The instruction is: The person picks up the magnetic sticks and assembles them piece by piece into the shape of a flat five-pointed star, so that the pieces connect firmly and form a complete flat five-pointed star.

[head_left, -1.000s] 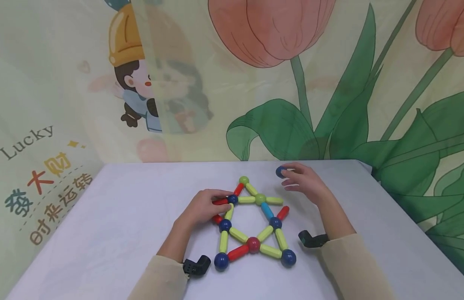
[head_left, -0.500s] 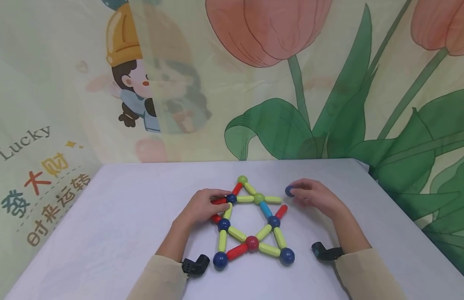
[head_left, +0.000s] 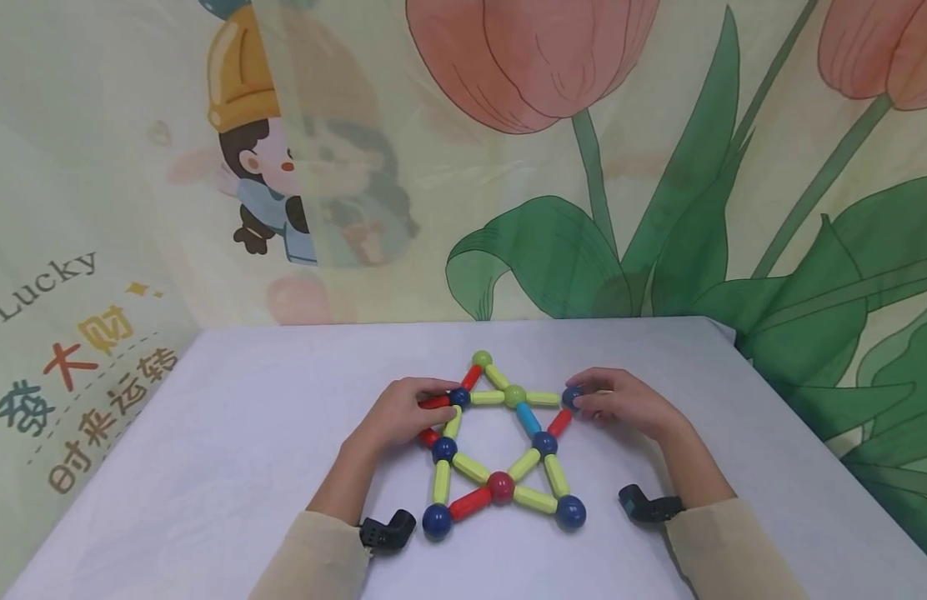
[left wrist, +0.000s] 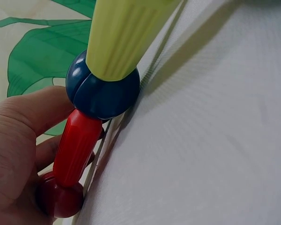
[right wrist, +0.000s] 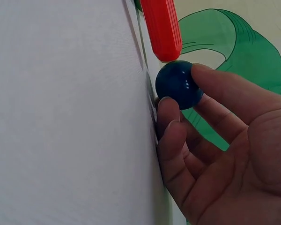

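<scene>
A star-shaped frame of magnetic building sticks and balls lies on the white table. My left hand (head_left: 398, 412) holds its left point, fingers about the red stick (left wrist: 77, 147) and by the dark blue ball (left wrist: 103, 89). A red ball (left wrist: 60, 195) rests against that palm and is hidden in the head view. At the right point, my right hand (head_left: 621, 402) pinches another blue ball (right wrist: 179, 85) between thumb and fingers. This ball meets the end of a red stick (right wrist: 162, 30) and sits at the end of a yellow-green stick (head_left: 543, 399).
The white table (head_left: 246, 467) spreads around the frame. A green ball (head_left: 482, 359) tops it, a red ball (head_left: 500, 487) sits at its lower middle, and blue balls (head_left: 437, 522) mark the lower corners. A printed cloth backdrop (head_left: 373, 167) stands behind the table.
My right hand has brought the blue ball from behind the frame's right side down and then left to the stick ends. My left hand keeps its hold in the same place.
</scene>
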Demonstrator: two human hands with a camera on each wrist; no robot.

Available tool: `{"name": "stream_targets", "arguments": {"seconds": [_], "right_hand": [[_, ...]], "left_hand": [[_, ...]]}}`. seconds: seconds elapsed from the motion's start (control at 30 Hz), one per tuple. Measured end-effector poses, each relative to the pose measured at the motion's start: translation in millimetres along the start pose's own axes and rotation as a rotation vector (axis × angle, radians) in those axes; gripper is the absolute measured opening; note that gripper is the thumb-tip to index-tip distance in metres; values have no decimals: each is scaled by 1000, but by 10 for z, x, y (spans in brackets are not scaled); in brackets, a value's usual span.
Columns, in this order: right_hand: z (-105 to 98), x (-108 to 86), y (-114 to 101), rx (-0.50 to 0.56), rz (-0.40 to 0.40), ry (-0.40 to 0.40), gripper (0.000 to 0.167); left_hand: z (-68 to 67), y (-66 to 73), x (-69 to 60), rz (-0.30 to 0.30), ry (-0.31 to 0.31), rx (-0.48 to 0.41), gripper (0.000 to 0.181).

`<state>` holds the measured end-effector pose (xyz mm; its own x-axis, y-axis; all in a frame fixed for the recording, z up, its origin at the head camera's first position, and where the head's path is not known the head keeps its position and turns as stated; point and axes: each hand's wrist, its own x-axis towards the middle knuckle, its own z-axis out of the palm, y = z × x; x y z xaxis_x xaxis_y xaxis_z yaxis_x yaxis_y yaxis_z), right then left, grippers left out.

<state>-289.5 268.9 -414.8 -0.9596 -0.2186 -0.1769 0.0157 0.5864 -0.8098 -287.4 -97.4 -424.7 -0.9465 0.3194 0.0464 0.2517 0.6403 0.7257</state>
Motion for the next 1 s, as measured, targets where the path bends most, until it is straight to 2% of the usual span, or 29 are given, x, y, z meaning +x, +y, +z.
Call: {"name": "stream_targets", "arguments": {"seconds": [0.23, 0.6, 1.0], "right_hand": [[46, -7, -67, -42, -11, 1, 39], [49, 17, -7, -67, -22, -10, 34], [20, -4, -27, -82, -36, -32, 39]], "left_hand": [[-30, -6, -24, -2, 3, 3, 37], [-24, -4, -35, -15, -1, 5, 37], [-29, 20, -22, -8, -6, 11, 38]]}}
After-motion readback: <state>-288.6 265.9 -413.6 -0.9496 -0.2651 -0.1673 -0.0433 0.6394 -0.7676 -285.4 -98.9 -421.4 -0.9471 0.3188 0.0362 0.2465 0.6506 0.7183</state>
